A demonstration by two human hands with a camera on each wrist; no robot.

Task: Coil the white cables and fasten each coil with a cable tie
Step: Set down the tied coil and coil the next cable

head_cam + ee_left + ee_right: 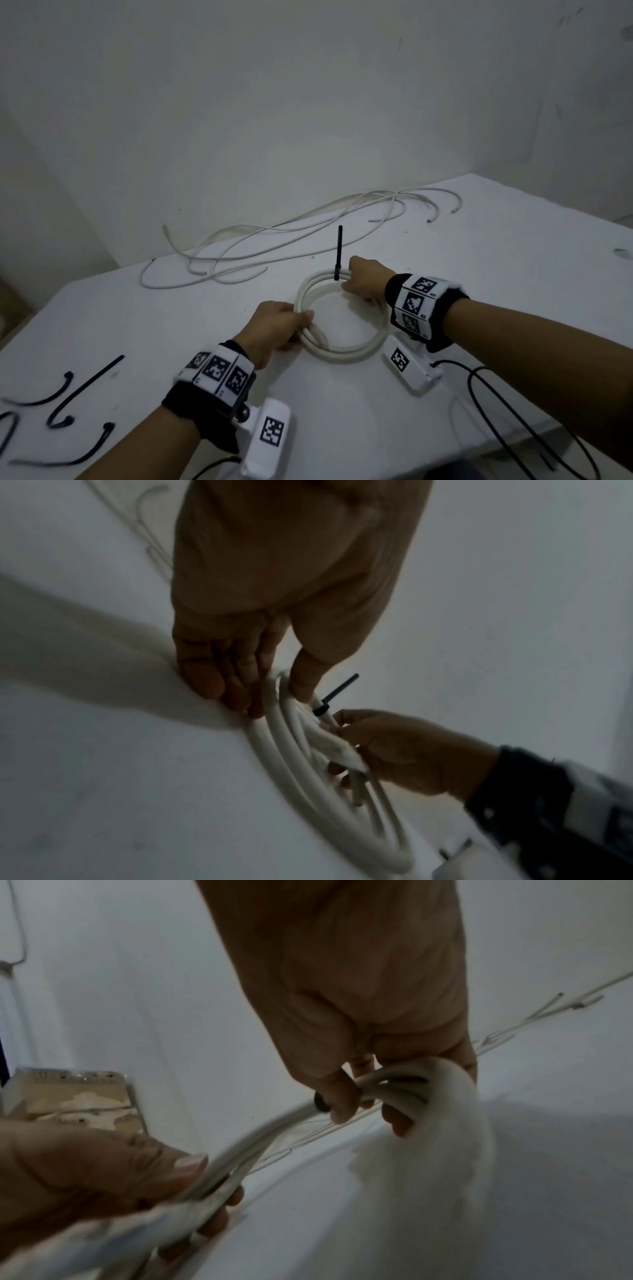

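A white cable coil (346, 351) lies in the middle of the white table (496, 267). A black cable tie (339, 251) is fastened round its far side, and its tail stands upright. My left hand (274, 329) grips the coil's near-left side, thumb on top (304, 680). My right hand (364, 281) grips the coil's far-right side just beside the tie head (320, 1103). In the left wrist view the coil (294, 750) runs between both hands, with the tie (334, 696) sticking out.
Loose white cables (274, 240) sprawl along the table's far edge by the wall. Several spare black cable ties (68, 404) lie at the near left. Black wires (520, 421) loop at the near right. Cardboard boxes (75, 1099) sit off the left edge.
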